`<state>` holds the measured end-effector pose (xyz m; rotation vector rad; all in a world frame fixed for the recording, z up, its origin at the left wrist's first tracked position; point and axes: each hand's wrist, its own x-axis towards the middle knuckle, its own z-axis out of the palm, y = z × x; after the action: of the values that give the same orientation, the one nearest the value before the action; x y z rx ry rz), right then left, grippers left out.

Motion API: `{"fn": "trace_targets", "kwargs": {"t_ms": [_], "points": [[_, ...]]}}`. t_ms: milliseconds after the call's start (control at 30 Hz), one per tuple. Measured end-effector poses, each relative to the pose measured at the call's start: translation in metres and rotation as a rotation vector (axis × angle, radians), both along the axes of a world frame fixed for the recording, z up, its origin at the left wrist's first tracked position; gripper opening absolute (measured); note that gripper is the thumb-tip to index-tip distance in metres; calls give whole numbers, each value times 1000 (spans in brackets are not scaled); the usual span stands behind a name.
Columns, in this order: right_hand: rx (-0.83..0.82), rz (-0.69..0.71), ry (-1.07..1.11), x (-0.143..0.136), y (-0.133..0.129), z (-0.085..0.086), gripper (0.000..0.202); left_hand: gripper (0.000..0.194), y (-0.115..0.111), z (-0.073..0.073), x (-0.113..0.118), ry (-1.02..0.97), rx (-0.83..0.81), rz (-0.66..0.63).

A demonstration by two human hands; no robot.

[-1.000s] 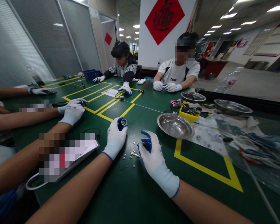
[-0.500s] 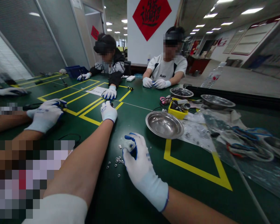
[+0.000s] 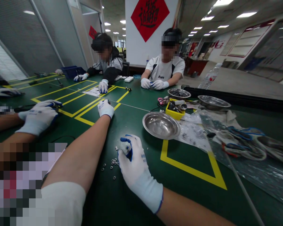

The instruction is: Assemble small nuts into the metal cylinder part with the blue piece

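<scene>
My left hand (image 3: 105, 109), in a white glove with blue fingertips, reaches far forward over the green table near the yellow tape. Its fingers are curled, and a small dark bit shows beside them; what they hold is hidden. Nearer to me, my right hand (image 3: 135, 158) rests on its side in a matching glove, thumb and fingers apart in a C shape. Something pale and translucent shows in the gap, too blurred to name. Several small metal rings (image 3: 114, 162) lie scattered left of this hand. A shiny steel bowl (image 3: 161, 125) stands beyond it to the right.
A co-worker's gloved hand (image 3: 103, 86) is just beyond my left hand, on a paper. Another person's gloved hands (image 3: 39, 117) are at the left. At the right are a yellow bin (image 3: 174, 113), two more bowls, plastic sheeting (image 3: 257, 175), gloves and a bottle (image 3: 209, 77).
The whole view has shifted slightly. The co-worker's hand has drawn back and away from my left hand. My right hand keeps its pose beside the rings.
</scene>
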<state>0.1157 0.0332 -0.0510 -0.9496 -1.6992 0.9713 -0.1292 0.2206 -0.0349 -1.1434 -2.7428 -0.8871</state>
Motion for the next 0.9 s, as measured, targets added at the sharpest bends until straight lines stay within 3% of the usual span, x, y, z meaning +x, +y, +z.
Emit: {"fn": "trace_targets", "kwargs": {"t_ms": [400, 633, 900], "points": [[-35, 33, 1, 1, 0, 2, 33, 34, -1, 1, 1, -4, 33, -17], [-26, 35, 2, 0, 0, 3, 32, 47, -2, 3, 6, 14, 21, -35], [-21, 51, -6, 1, 1, 6, 29, 33, -14, 5, 19, 100, -49, -47]]}}
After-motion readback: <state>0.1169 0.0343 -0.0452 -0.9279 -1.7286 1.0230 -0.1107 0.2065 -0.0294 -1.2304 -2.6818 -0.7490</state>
